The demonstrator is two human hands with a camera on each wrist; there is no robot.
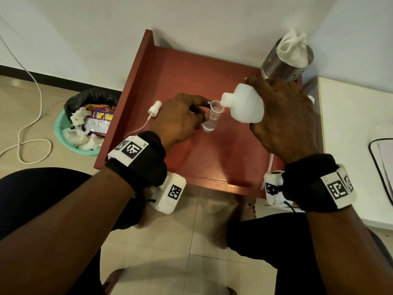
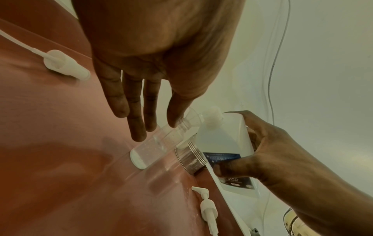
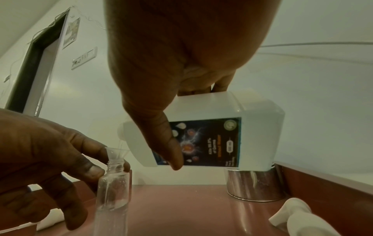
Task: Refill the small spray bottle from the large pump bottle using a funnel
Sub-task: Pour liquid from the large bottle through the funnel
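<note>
On the red counter (image 1: 212, 162) against the white wall, the spray bottle (image 1: 209, 124) stood upright, pinched at its neck by the left hand (image 1: 180, 118). The pump bottle (image 1: 244, 105), gripped by the right hand (image 1: 282, 116), lay tilted at three o'clock, mouth over the funnel (image 1: 216, 104).

A plain room in a home, seen from a seat
Tiled floor (image 1: 191, 248), white walls, a small red table (image 1: 191, 77), a lined waste bin (image 1: 85, 124) with wrappers, bare feet under the table
</note>
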